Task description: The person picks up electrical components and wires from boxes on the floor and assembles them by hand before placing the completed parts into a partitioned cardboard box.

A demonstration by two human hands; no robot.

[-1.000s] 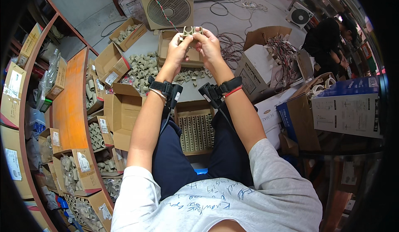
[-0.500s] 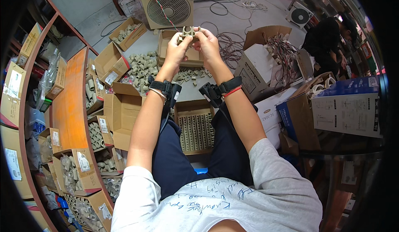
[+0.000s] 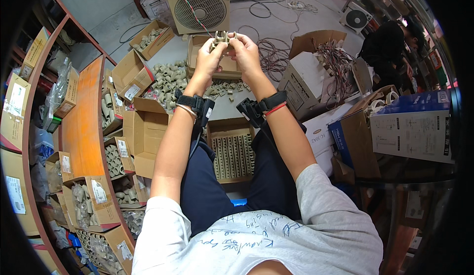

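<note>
Out in front of me, my left hand (image 3: 209, 62) and my right hand (image 3: 247, 54) meet around a few small beige plastic pipe clips (image 3: 220, 36). Both hands are closed, thumbs and fingers pinching the clips from either side. The U-shaped openings of the clips face away from me. My fingers cover their lower parts. Below the hands, loose pipe clips (image 3: 230, 86) lie scattered on the floor. Between my legs stands a cardboard box (image 3: 228, 125) filled with rows of the same clips. An open carton (image 3: 197, 43) sits just behind my hands.
A box fan (image 3: 203, 9) stands beyond the hands. Grey pipe fittings (image 3: 169, 79) are heaped at the left, beside open cartons (image 3: 131, 76) and an orange board (image 3: 85, 122). At the right are a box of tangled wires (image 3: 333, 60) and a crouching person in black (image 3: 382, 50).
The pipe clips have turned slightly between my fingers, and my right fingertips have shifted a little. My arms stay almost in place.
</note>
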